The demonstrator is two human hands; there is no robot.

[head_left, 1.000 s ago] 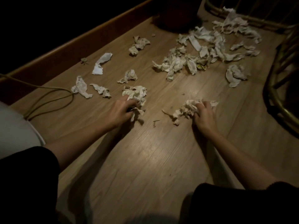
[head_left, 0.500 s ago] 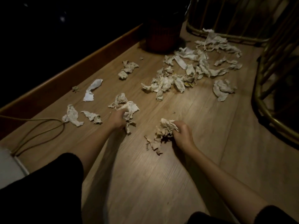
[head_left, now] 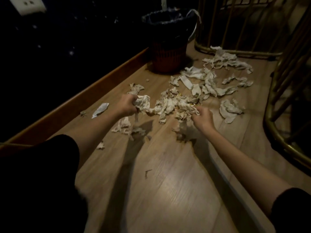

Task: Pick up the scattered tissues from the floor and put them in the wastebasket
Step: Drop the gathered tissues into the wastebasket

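Observation:
Crumpled white tissues [head_left: 210, 83] lie scattered over the wooden floor in front of a dark wastebasket [head_left: 170, 39] lined with a black bag, standing at the far wall. My left hand [head_left: 126, 106] is raised above the floor, shut on a wad of tissues [head_left: 143, 103] with strands hanging down. My right hand [head_left: 203, 117] is also lifted, shut on a second bunch of tissues [head_left: 186, 111]. Below the hands more tissues [head_left: 124, 126] stay on the floor.
A golden metal rack [head_left: 286, 91] curves along the right side and behind the tissues. A wooden skirting board [head_left: 87, 101] runs along the dark wall on the left, with a wall socket [head_left: 27, 4] above. One flat tissue [head_left: 101, 109] lies near the skirting.
Both hands have lifted off the floor with their bunches of tissues and moved forward toward the wastebasket. The view has tilted up, bringing the basket into sight.

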